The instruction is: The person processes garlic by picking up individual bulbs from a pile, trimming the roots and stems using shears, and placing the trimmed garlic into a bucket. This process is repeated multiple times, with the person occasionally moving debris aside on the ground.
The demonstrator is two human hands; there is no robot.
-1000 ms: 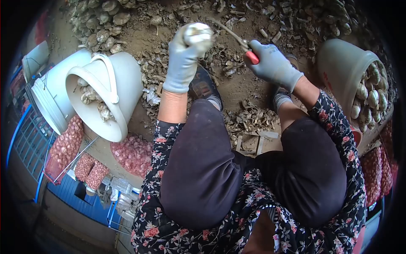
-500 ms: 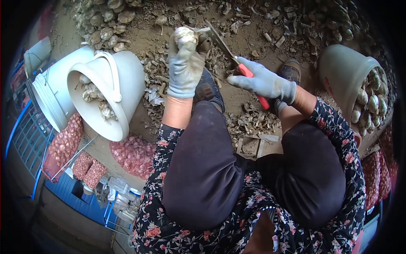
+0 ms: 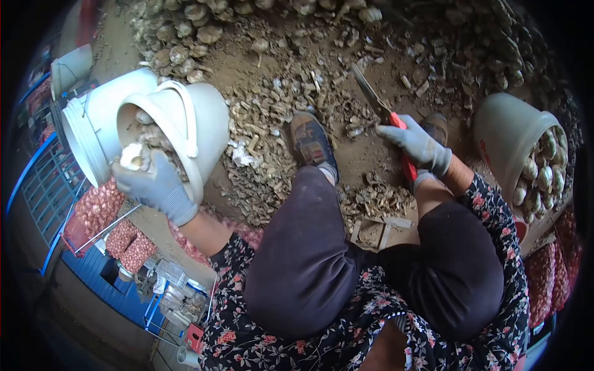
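A trimmed, whitish garlic bulb (image 3: 132, 157) is in my left hand (image 3: 151, 184), fingers closed around it at the mouth of a tipped white bucket (image 3: 211, 120). More garlic bulbs (image 3: 154, 134) lie inside that bucket, partly hidden by the hand. My right hand (image 3: 417, 146) grips red-handled shears (image 3: 408, 167) over the ground, their blades pointing up and to the left. The blades look closed or nearly so, and nothing shows between them. Both hands wear grey gloves.
Untrimmed garlic (image 3: 198, 34) is heaped along the far side. Dry stalks and skins (image 3: 272, 167) litter the dirt floor. A second bucket (image 3: 504, 127), full of bulbs, leans at the right. Red net sacks (image 3: 99, 207) stand at the left, others at the right (image 3: 540, 281).
My left hand has carried the garlic bulb from beside the shears down and left to the bucket mouth. The right hand and shears appear slightly lower and further right; the view has shifted.
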